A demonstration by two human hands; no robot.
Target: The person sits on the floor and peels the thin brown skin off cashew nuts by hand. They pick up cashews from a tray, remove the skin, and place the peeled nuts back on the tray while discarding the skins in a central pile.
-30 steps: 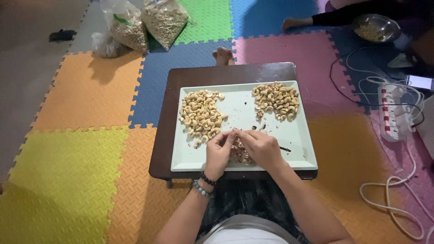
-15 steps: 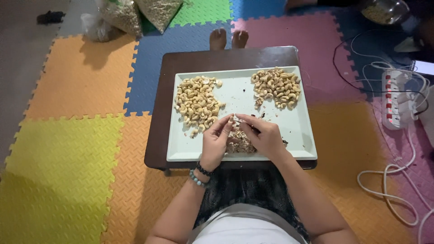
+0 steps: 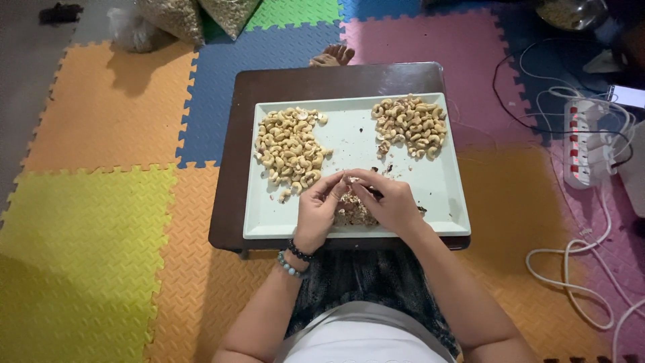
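A white rectangular tray [image 3: 349,144] lies on a low dark brown table [image 3: 302,84]. One heap of pale cashew nuts [image 3: 289,144] sits on its left side, a second heap of cashews [image 3: 411,126] at its far right. My left hand [image 3: 317,212] and my right hand [image 3: 390,202] meet over the tray's near edge, fingertips pinched together on a single small nut [image 3: 351,179]. Under the hands lies a small pile of brownish husk scraps [image 3: 353,214]. A thin dark tool seems to sit in my right hand; it is mostly hidden.
Coloured foam floor mats [image 3: 107,222] surround the table. Clear bags of nuts [image 3: 201,17] lie at the far left. A white power strip [image 3: 586,144] with trailing cables is on the right. A bare foot [image 3: 332,55] shows beyond the table, and a metal bowl [image 3: 568,12] far right.
Both hands stay pinched together at the tray's near edge, with only small finger movement. The view has tilted slightly, so the table sits a little lower in frame.
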